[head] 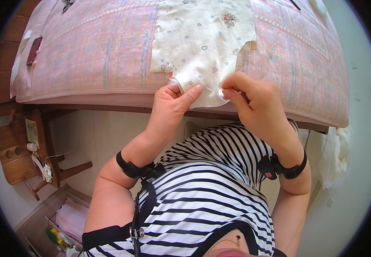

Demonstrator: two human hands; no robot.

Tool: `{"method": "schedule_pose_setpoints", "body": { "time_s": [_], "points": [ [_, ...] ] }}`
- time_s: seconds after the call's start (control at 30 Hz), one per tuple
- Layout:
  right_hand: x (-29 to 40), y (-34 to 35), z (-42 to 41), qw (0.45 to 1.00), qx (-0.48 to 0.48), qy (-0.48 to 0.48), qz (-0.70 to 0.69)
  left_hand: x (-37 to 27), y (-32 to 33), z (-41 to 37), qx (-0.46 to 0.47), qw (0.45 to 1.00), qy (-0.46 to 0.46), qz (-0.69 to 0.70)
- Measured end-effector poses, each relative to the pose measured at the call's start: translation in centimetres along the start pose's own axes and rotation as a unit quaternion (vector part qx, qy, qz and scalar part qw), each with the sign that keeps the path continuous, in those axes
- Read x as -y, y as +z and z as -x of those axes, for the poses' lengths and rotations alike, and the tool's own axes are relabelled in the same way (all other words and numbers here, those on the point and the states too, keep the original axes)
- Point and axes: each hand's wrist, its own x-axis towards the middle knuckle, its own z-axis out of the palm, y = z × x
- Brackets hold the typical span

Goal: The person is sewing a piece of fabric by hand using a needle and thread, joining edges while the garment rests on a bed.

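Note:
A cream fabric piece (201, 54) printed with bears, hearts, stars and dots hangs over the near edge of the bed. My left hand (172, 102) grips its lower left edge, thumb on top and fingers behind. At the lower right part of the cloth, my right hand (256, 99) pinches a thin sewing needle (217, 85) between thumb and forefinger; the hand is slightly blurred. A short pale thread (209, 88) lies on the fabric between the two hands. Whether it runs to the needle is too fine to tell.
A pink plaid mat (108, 64) covers the bed. Scissors (66, 5) lie at its far left, near a phone (34, 50). To the left stands a wooden chair (11, 167) bearing cord and small items. Below it is an open drawer (50, 225); white batting (336, 157) sits at right.

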Motion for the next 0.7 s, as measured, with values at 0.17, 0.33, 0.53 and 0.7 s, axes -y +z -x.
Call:
{"method": "schedule_pose_setpoints", "body": {
  "time_s": [0.17, 0.33, 0.53, 0.7],
  "points": [
    [0.0, 0.0, -0.2, 0.999, 0.015, -0.013, 0.033, 0.3, 0.2, -0.1, 0.004, 0.999, -0.010, 0.041],
    [-0.5, 0.4, -0.3, 0.997, 0.020, -0.064, 0.046, 0.4, -0.7, -0.2, 0.013, 1.000, -0.022, 0.014],
    [-1.0, 0.7, -0.4, 0.996, 0.020, -0.065, 0.056, 0.4, -0.8, -0.3, 0.022, 0.999, -0.025, 0.008],
    [-1.2, 0.8, -0.3, 0.996, 0.016, -0.065, 0.058, 0.3, -0.7, -0.4, 0.020, 0.999, -0.027, 0.004]
  ]
}}
